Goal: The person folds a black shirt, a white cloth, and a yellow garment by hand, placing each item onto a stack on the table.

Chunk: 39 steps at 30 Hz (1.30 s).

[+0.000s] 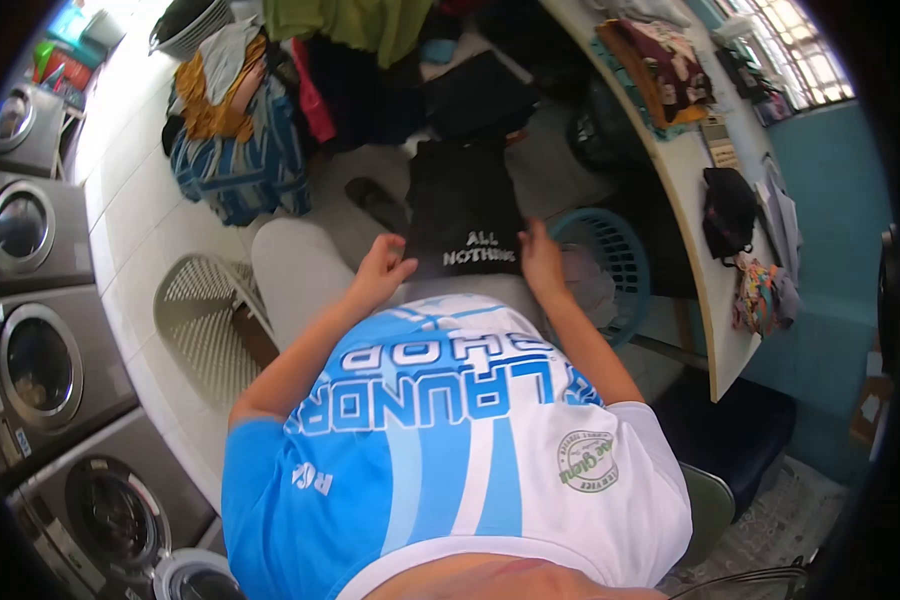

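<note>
A black shirt with white letters reading "ALL NOTHING" lies flattened and folded narrow over my lap. My left hand is at its lower left edge, thumb and fingers apart. At the opposite edge, beside the letters, my right hand has its fingers closed on the cloth. Beyond the shirt's far end is a stack of dark folded clothes. A blue plastic basket with pale contents stands just right of my right hand.
A beige basket stands left of my knee. Ahead are a blue patterned bundle and hanging clothes. Washing machines line the left. A table on the right bears folded clothes and a black cap.
</note>
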Tool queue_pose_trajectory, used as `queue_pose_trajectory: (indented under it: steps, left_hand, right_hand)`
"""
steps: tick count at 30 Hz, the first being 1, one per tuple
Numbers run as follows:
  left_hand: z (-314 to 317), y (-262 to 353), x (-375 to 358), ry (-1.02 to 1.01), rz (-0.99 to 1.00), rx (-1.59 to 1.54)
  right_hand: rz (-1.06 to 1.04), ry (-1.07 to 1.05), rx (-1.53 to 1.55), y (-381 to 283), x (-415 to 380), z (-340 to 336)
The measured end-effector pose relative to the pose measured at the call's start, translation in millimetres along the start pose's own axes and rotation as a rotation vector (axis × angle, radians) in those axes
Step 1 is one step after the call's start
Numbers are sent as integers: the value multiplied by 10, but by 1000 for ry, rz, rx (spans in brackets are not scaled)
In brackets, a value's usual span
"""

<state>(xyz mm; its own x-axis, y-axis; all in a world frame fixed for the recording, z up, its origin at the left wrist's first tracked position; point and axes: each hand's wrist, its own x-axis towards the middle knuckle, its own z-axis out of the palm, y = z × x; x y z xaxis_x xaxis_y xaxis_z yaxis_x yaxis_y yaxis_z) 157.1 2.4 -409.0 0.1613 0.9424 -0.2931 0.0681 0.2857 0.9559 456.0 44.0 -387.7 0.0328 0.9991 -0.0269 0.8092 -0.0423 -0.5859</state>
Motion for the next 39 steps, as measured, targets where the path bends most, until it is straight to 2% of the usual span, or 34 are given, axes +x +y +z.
queue_pose_trajectory:
  steps: [3, 4, 5, 6, 7, 9, 10, 12, 15, 18, 21, 24, 26, 27, 28, 29, 31, 32, 34, 36, 38, 39]
  left_hand:
    - [18, 197, -16, -79, -33, -91]
    - [15, 197, 9, -76, -21, -129]
    - [-12, 119, 63, -58, -31, -139]
    - [-50, -11, 134, -38, -46, -149]
    - [-99, -80, 195, -14, -63, -159]
    - [-205, -51, 276, 63, -251, -172]
    - [-257, -50, 299, 106, -351, -178]
    - [-353, -84, 312, 121, -346, -250]
    - [-364, -66, 264, 142, -341, -271]
    - [-378, -89, 259, 107, -338, -234]
    - [-378, -112, 298, 70, -341, -194]
    - [-378, -138, 292, 48, -330, -153]
    - [-361, -69, 262, 57, -338, -103]
    - [-360, -82, 267, 52, -331, -104]
    - [-365, -114, 272, 46, -325, -105]
    - [-367, -144, 275, 40, -320, -106]
    - [-374, -178, 287, 43, -314, -99]
    - [-378, -197, 301, 44, -309, -96]
    - [-398, -249, 333, 31, -330, -66]
    - [-412, -264, 348, 28, -339, -40]
    - [-382, -235, 330, 35, -341, -22]
    - [-375, -218, 321, 37, -342, -19]
  right_hand:
    - [170, -168, -10, -140, 150, -7]
    - [135, -143, 106, -140, 247, 13]
    - [243, -322, 183, -73, 441, 30]
    - [285, -265, 467, -76, 499, 109]
    - [411, -338, 475, -257, 558, -14]
    - [659, -494, 499, -725, 663, -364]
    - [619, -503, 513, -643, 748, -266]
    - [539, -529, 540, -349, 915, 4]
    - [610, -599, 1046, -840, 757, -467]
    - [503, -817, 1470, -751, 778, -393]
    - [519, -668, 1433, -879, 758, -333]
    - [391, -614, 1425, -1110, 795, -594]
    - [293, -448, 1408, -1405, 843, -1044]
    - [193, -480, 1420, -1468, 966, -1269]
    - [206, -344, 1334, -1780, 873, -1705]
    - [36, -398, 1424, -1655, 1112, -1838]
    - [-147, -215, 1528, -1785, 1307, -2349]
    - [-203, -91, 1535, -1753, 1463, -2565]
    - [-320, 51, 1632, -1617, 1803, -2927]
    - [-403, 169, 1594, -1347, 2101, -3169]
    - [-390, 260, 1370, -663, 2535, -3174]
    - [-259, 258, 1396, -463, 2593, -3112]
